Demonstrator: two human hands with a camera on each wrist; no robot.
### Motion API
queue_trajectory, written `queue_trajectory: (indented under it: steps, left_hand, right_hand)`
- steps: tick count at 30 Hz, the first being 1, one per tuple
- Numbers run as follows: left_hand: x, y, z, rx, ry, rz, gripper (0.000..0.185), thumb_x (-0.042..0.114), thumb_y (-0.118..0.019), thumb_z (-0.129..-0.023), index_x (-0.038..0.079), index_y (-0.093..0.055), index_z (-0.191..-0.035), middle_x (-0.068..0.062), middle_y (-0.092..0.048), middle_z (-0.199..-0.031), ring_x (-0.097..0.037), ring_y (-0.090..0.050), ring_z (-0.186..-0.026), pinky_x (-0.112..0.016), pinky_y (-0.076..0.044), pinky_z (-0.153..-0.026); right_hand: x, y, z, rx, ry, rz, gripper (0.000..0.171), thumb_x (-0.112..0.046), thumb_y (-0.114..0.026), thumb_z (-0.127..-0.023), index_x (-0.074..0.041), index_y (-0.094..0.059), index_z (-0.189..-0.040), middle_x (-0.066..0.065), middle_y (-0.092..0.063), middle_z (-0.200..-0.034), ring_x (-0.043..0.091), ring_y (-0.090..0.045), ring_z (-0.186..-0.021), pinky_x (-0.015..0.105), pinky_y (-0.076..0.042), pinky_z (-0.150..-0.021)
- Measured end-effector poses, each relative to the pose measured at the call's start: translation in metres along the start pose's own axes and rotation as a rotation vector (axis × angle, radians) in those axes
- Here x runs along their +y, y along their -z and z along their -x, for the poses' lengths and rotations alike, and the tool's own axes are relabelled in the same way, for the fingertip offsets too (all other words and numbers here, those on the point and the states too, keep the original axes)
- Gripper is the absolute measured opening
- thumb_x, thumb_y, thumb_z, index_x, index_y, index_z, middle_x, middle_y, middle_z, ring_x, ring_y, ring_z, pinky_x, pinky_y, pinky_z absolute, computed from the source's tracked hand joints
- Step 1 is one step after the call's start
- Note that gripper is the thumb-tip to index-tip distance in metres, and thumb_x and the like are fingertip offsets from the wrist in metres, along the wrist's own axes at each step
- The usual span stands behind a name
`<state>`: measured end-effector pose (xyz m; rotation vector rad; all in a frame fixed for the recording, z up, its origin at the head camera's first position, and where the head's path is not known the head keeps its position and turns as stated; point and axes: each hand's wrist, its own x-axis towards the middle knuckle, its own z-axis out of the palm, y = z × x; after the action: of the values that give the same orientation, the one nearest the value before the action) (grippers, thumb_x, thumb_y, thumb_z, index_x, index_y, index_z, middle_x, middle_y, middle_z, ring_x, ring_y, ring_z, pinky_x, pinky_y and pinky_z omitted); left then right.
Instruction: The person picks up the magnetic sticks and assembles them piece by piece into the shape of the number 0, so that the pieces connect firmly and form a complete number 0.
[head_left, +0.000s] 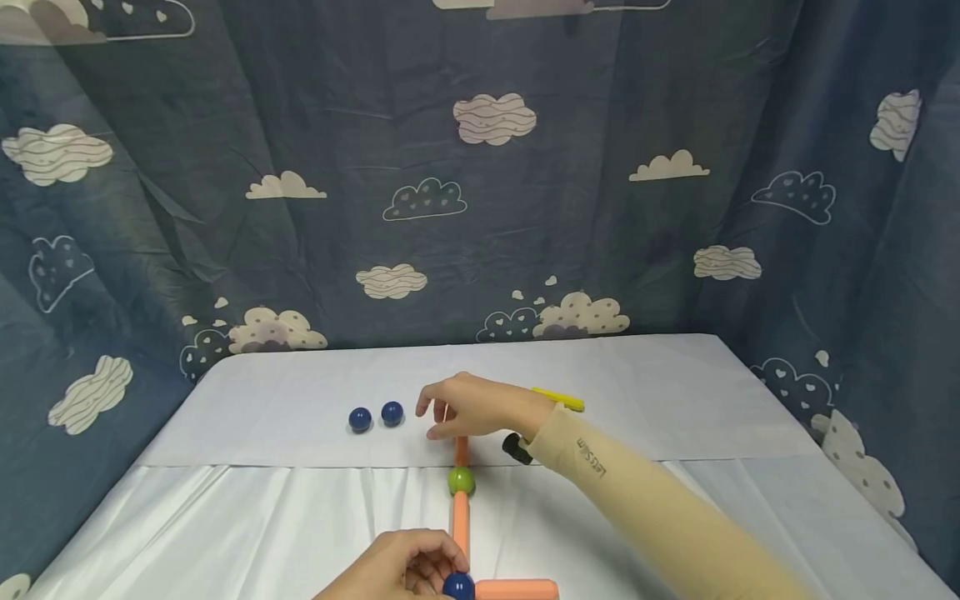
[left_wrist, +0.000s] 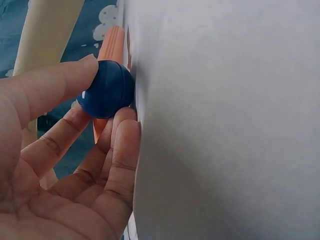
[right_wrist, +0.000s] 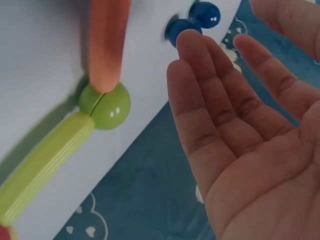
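Beige right sleeve (head_left: 652, 496), dark lettering (head_left: 591, 457) (near cuff (head_left: 552, 437)), black wrist device (head_left: 516, 448)

Right sleeve (head_left: 660, 508), beige: bore one line of dark lettering (head_left: 591, 457), seemingly "LetsSlim", near the cuff (head_left: 546, 433). The line ran slantwise, downward to the right in the head view; print was small, middle letters not certain.

Your head view shows a bright tabletop (head_left: 262, 396); your wrist views look dimmer (glints dot the green ball (right_wrist: 106, 106)).
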<state>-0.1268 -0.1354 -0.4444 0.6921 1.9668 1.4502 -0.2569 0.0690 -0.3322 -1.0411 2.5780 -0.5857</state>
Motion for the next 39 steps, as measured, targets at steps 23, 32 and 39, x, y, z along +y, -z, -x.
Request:
queue_trajectory:
  steps: [23, 32, 39]
  left_hand:
    - [0.016, -0.002, 0.007, 0.014, -0.011, -0.004, 0.027, 0.018, -0.085, -0.092, 0.010, -0.076, -0.116, 0.007, -0.071, -0.098, -0.002, -0.064, -0.085, -0.016, -0.056, -0.075]
    - [0.020, -0.001, 0.007, 0.004, 0.011, -0.007, 0.027, 0.016, -0.084, -0.092, 0.008, -0.075, -0.117, 0.007, -0.070, -0.098, -0.003, -0.064, -0.085, -0.016, -0.055, -0.075]
    - [0.028, -0.006, 0.011, 0.038, 0.009, 0.026, 0.025, 0.007, -0.082, -0.092, 0.004, -0.075, -0.115, 0.001, -0.069, -0.096, -0.004, -0.062, -0.083, -0.014, -0.053, -0.073]
  right_hand:
    - [-0.017, -0.020, -0.077, -0.051, -0.128, 0.177, 0.061, -0.034, -0.077, -0.101, -0.020, -0.056, -0.156, 0.004, -0.066, -0.151, 0.018, -0.064, -0.137, 0.040, -0.048, -0.120]
    - [-0.018, -0.026, -0.087, -0.053, -0.145, 0.184, 0.056, -0.033, -0.078, -0.100, -0.018, -0.060, -0.152, 0.006, -0.065, -0.152, 0.019, -0.064, -0.137, 0.037, -0.049, -0.119]
    - [-0.013, -0.030, -0.090, -0.035, -0.120, 0.193, 0.048, -0.028, -0.078, -0.101, -0.017, -0.065, -0.145, 0.006, -0.070, -0.145, 0.019, -0.066, -0.132, 0.036, -0.050, -0.117]
